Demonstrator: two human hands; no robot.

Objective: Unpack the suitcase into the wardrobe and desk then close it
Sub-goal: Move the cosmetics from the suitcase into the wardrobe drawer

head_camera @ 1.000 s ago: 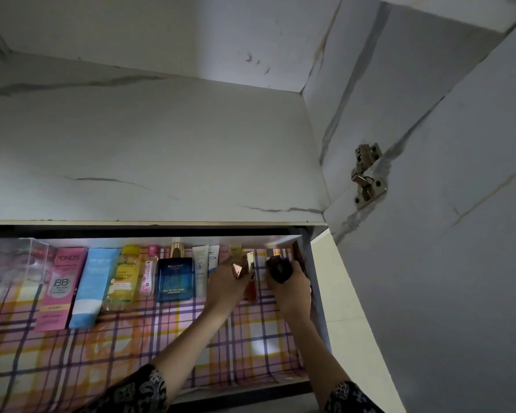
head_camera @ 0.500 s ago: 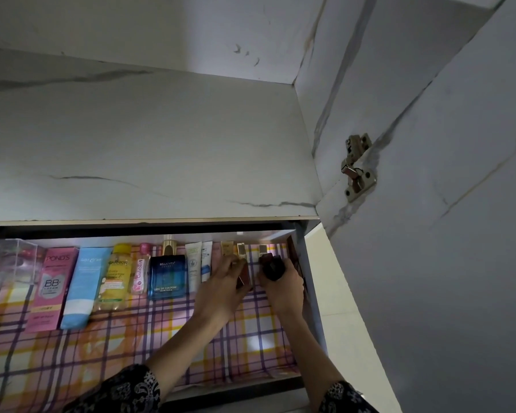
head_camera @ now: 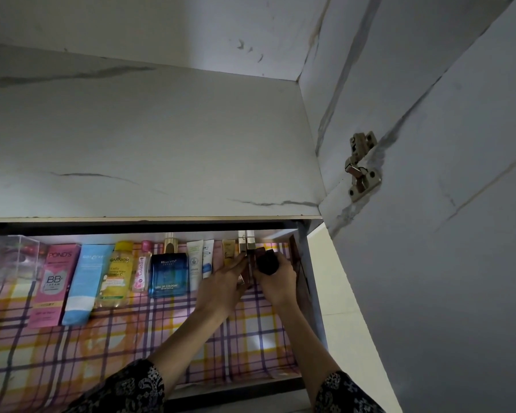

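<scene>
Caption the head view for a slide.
Left hand touches gold tubes, right hand grips a dark bottle, on a plaid-lined shelf.

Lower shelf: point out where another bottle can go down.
Free: the checked liner in front of the row, from the Pond's box across to the left hand, and the upper shelf. Crowded: the back row, and the right corner where both hands work, the right hand gripping a dark bottle.
</scene>
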